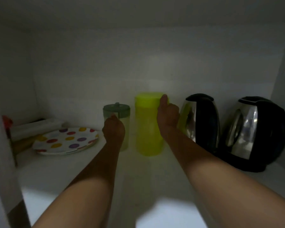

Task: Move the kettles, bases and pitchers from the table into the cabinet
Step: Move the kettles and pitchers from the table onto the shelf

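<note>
Yellow pitcher point(148, 129) gripped by right hand point(168, 115), left hand point(113, 129) clasping half-hidden grey-lidded pitcher point(117, 109), dim cabinet.

This looks like a home kitchen, seen from right at the mouth of a white storage cabinet point(138, 55). The inside is dim, lit only from the front, with plain white walls and a white shelf point(72, 170) underfoot of everything. What sits there is ordinary household ware: two steel-and-black electric kettles point(202, 119) side by side at the right, a tall lime-green plastic pitcher point(146, 129) with a smaller clear one with a grey lid point(116, 109) beside it, and a polka-dot plate point(64, 140) at the left. Behind the plate lies what seems a roll of kitchen wrap point(36, 127), too blurred to be sure.
</note>
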A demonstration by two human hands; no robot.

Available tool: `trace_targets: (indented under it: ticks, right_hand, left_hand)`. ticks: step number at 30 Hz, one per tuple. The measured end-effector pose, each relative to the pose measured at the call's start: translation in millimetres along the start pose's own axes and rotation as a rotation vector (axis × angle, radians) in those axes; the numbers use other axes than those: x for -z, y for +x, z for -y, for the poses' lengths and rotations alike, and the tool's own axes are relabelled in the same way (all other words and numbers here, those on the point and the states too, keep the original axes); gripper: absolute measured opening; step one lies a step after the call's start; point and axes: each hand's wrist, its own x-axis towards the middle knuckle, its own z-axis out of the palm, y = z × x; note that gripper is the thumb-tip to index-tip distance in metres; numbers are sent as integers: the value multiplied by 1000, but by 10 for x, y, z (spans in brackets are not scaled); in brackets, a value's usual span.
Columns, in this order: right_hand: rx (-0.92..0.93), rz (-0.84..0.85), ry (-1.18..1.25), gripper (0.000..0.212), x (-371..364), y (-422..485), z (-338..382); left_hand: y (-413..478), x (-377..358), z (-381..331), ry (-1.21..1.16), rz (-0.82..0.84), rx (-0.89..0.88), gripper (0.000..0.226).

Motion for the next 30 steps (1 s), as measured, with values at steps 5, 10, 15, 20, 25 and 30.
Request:
trace_targets:
  ticks: [5, 10, 15, 20, 25, 30]
  right_hand:
    - [-34, 46, 26, 82, -36, 105, -24]
    - [-78, 104, -48, 78, 72, 59, -40]
    - [-120, 123, -110, 75, 317, -209, -54]
    - [-43, 123, -297, 72, 724, -718, -40]
    - [48, 137, -439, 61, 1236, -1440, 155]
    - [129, 165, -476, 54, 1722, -2284, 350]
  left_hand:
    - [163, -118, 78, -24, 87, -16, 69]
    - [-42, 38, -64, 104, 81, 119, 78]
    - [-407, 213, -118, 139, -80, 192, 77]
    - [-1014, 538, -238, 263, 7, 63, 70]
    - [-1758, 1040, -376, 466, 102, -265, 52]
    - [-2604, 1654, -533, 465, 91, -446, 43]
